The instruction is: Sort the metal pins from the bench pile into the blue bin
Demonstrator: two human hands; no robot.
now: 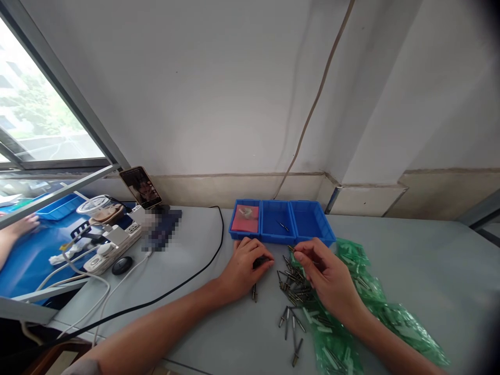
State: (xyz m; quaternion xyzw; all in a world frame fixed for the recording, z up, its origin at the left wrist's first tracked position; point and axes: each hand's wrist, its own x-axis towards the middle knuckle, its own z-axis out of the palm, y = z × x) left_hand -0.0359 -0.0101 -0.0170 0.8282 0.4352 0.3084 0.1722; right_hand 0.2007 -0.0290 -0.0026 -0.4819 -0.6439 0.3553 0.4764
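Wall and table: We sat before a pale wall (219,94) with a beige cord (325,78) running down it, our forearms over a grey table (219,333).
Blue tray: Just ahead of our hands stood a three-part tray (310,219); its left compartment held a red sheet (239,225) with a small clear packet (247,212) on top, its middle one a single metal piece (283,226).
Metal pins: Our heap of pins (295,284) lay on the table between our hands, partly under the right one, with several strays (295,354) nearer us.
Right hand: Our right hand (326,271) had thumb and forefinger pinched together on one pin (291,248), just before the tray.
Left hand: Our left hand (248,268) was curled, thumb and forefinger meeting near the heap; something dark showed between them, but we could not tell whether it was gripped.
Green bags: Beside and beneath our right forearm lay crinkled green bags (406,323).
Left side: We had a propped phone (141,186), a power strip (127,242) and a black cable (156,300) there; past a metal frame, another person's hand (25,226) rested near a blue surface (23,265).
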